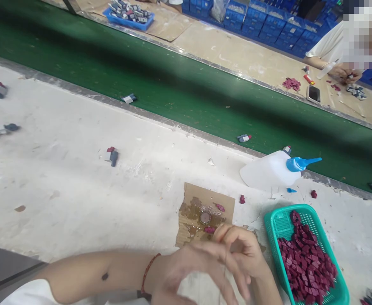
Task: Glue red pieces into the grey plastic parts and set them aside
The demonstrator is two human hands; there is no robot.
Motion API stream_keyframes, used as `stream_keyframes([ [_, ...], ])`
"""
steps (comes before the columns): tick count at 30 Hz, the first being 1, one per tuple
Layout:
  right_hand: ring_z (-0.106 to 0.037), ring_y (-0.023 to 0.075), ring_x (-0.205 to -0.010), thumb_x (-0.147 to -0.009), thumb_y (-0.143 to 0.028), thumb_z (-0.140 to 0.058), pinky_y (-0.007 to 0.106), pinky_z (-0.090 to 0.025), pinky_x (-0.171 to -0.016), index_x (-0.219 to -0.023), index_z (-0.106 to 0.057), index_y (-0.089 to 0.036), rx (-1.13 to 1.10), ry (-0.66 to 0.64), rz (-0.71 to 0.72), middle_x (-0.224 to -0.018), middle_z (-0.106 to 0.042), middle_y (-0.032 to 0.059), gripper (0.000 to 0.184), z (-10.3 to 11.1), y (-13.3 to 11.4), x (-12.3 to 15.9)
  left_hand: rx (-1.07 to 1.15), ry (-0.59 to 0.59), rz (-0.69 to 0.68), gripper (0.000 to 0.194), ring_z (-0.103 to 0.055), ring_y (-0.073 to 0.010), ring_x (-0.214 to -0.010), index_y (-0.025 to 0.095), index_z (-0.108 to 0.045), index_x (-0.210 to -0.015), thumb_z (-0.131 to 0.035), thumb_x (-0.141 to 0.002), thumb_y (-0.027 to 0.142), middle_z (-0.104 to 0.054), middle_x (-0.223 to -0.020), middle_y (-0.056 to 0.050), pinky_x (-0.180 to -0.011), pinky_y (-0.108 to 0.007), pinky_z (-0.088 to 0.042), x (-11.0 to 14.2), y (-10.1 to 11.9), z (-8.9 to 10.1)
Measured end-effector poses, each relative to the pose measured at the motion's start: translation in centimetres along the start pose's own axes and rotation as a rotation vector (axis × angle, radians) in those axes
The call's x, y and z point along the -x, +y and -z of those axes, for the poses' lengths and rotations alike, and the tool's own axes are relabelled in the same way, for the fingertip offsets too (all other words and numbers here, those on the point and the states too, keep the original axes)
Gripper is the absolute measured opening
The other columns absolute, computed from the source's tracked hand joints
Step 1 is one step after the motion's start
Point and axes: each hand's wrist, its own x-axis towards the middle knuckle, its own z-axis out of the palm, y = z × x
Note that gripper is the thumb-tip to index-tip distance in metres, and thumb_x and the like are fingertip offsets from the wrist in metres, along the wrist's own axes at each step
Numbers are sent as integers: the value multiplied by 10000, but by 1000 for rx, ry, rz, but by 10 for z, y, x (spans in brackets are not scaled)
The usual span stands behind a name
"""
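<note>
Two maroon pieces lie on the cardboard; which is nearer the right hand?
The lower maroon piece, beside the right hand; the upper maroon piece lies farther off, up and right of the round disc.

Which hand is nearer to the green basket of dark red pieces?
Right. The right hand is just left of the green basket, apart from it; the left hand is farther left, beyond the right hand.

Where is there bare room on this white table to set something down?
The broad patch of table bordered by the cardboard, left forearm and small grey-and-red part. Crowded right of that: left hand, right hand, basket, bottle.
</note>
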Motion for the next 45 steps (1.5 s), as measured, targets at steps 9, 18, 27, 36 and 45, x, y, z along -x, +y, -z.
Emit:
stream_keyframes([
  [9,-480,127,-549,-750,-583,-736,243,-453,-527,-768,-630,-226,-96,269,-143,-629,-506,-31,373,-18,17,-8,541,434,81,427,-526,-225,-1189,222,-663,-1159,-711,-778,409,-611,-1194,-75,-979,-306,-437,-9,0,2],
  [18,-461,122,-558,-802,-558,-701,250,-462,-583,-752,-601,-211,-139,332,-156,-617,-488,-41,365,-24,24,-10,477,463,29,447,-437,-297,-1330,214,-644,-1187,-704,-776,380,-609,-1258,-81,-1164,-447,-269,-8,-7,7],
  [27,-634,167,-748,-830,-368,-726,269,-534,-668,-896,-643,-255,9,651,59,-841,-662,21,155,-31,18,-11,590,543,43,506,-219,-343,-1467,232,-608,-1250,-613,-789,439,-491,-1453,-80,-1197,-558,-130,-13,2,12],
  [36,-669,174,-698,-676,-410,-855,305,-564,-697,-872,-740,-218,-230,644,-192,-787,-736,38,298,-25,22,-12,343,343,13,604,-68,-317,-1509,312,-519,-1379,-654,-816,483,-307,-1590,-41,-1190,-547,-110,-9,-4,21],
  [45,-644,164,-640,-701,-417,-837,285,-545,-640,-849,-751,-212,-199,637,-177,-732,-723,33,267,-22,23,-12,334,345,66,599,-138,-334,-1494,279,-561,-1336,-683,-794,505,-354,-1562,-85,-1178,-561,-137,-11,-1,24],
])
